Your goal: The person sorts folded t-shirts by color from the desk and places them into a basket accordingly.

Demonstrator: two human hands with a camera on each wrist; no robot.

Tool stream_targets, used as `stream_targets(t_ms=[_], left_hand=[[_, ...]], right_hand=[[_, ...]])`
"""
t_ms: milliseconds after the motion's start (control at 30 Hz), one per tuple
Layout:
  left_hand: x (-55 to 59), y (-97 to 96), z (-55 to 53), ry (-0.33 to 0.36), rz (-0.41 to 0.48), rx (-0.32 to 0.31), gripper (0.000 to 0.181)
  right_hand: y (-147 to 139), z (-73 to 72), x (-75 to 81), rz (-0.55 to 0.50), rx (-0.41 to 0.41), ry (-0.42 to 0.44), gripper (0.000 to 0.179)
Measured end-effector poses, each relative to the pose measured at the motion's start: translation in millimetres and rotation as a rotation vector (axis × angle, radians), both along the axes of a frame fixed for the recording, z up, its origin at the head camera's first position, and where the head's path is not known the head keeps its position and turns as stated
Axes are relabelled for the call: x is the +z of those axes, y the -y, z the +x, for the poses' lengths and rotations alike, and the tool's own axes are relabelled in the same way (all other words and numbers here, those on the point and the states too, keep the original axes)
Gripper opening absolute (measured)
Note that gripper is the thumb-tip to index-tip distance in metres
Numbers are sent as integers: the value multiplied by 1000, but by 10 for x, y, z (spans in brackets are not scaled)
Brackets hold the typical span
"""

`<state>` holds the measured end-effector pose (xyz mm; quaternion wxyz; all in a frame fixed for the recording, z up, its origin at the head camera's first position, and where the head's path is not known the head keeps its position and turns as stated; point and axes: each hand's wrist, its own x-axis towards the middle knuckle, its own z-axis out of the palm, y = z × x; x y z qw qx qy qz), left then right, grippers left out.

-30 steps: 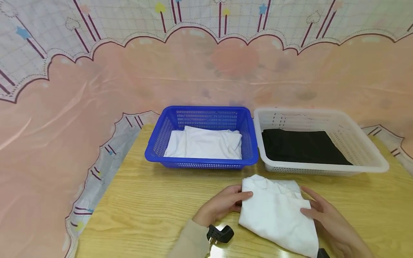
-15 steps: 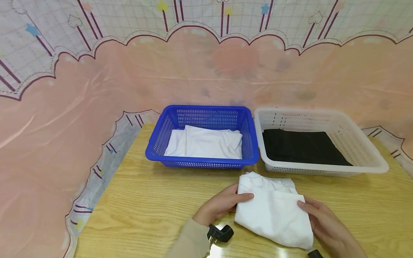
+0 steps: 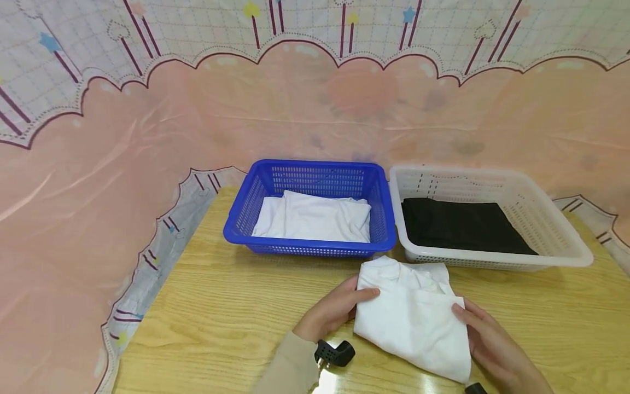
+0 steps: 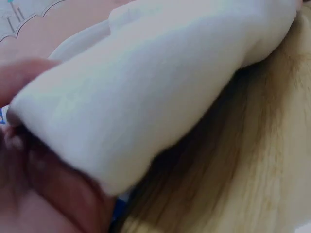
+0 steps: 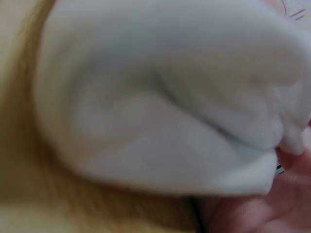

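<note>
Left hand (image 3: 334,307) and right hand (image 3: 494,342) each grasp one side of the folded cloth (image 3: 410,325), thumb uppermost, holding it over the table (image 3: 211,317) with its front layer turned toward the wearer. Beyond the cloth's far edge, the blue basket (image 3: 310,247), containing white fabric (image 3: 320,219), and the white basket (image 3: 492,256), containing black fabric (image 3: 460,225), stand side by side and occupy the space before the patterned backdrop (image 3: 197,126). One black wrist device (image 3: 336,353) projects from the beige sleeve (image 3: 291,364), near the cloth's lower left corner.
</note>
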<state>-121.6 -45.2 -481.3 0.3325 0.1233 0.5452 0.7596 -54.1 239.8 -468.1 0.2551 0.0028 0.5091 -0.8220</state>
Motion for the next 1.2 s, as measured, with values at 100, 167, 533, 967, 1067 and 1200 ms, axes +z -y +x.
stream_targets(t_ms=[100,167,533,967,1067,1200], left_hand=[[-1,17,-10,7,42,-26,42],[1,26,-13,8,67,-49,43],[39,80,-39,6,96,-187,46],[97,115,-133,-51,127,-218,50],[96,120,-180,-70,127,-237,49],[102,125,-240,-73,116,-266,50]], right_hand=[[9,24,3,98,22,-12,35],[14,44,4,172,22,-20,44],[1,103,-12,127,-27,-140,34],[93,97,64,-118,40,-123,34],[126,103,65,-114,25,-143,33],[147,109,81,-63,14,-172,31]])
